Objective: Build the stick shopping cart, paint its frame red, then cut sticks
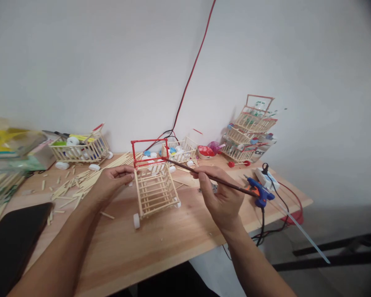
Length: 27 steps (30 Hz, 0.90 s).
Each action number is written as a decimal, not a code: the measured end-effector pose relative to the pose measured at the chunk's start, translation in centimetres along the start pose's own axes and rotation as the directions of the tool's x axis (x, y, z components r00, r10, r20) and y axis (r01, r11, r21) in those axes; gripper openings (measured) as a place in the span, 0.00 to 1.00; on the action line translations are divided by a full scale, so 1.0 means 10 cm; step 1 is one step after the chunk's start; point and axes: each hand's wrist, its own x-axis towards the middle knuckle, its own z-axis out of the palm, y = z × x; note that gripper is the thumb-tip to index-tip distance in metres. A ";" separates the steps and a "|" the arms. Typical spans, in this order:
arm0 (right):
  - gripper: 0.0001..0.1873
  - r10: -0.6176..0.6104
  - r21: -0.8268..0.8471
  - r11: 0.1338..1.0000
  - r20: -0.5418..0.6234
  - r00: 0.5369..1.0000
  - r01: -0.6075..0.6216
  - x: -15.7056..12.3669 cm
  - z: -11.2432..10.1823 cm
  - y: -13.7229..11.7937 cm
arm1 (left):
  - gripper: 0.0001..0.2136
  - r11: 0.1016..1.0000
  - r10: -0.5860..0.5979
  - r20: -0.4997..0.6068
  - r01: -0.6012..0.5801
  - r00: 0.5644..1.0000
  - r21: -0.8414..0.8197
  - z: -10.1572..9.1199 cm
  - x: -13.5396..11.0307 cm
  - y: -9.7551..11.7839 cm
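Note:
A small shopping cart [156,189] built of thin wooden sticks stands on the wooden table, with white wheels and a handle frame [150,141] painted red. My left hand [116,180] pinches the cart's left side just under the red part. Between the fingers and thumb of my right hand [219,198] is a slim dark paintbrush [216,178]. Its tip touches the lower right corner of the red frame. A shallow dish of red paint [205,152] sits behind, near the wall.
Cut sticks [77,181] lie scattered at left, near a black phone [15,243]. Another stick cart [80,150] holds bottle caps. Stacked carts [250,130] stand at the back right. A blue glue gun [259,192] and power strip [267,178] with cables lie by the right edge.

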 end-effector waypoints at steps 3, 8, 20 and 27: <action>0.11 0.019 0.064 0.998 0.019 1.000 -0.020 -0.02 0.06 -0.07 | 0.11 1.000 0.004 0.005 -0.004 1.000 -0.007 0.00 0.00 -0.01; 0.10 -0.007 0.160 0.987 0.057 0.998 -0.002 0.01 0.26 -0.16 | 0.09 0.998 0.063 0.036 -0.063 0.997 0.003 0.00 0.00 0.00; 0.11 0.034 0.106 0.994 0.008 0.999 -0.035 0.04 0.19 -0.14 | 0.10 0.999 0.033 0.046 -0.033 0.998 0.000 0.02 -0.03 0.05; 0.13 -0.106 0.127 0.987 0.021 0.994 0.103 0.20 0.36 -0.21 | 0.14 1.000 0.013 0.034 -0.012 0.999 -0.027 0.03 -0.03 0.03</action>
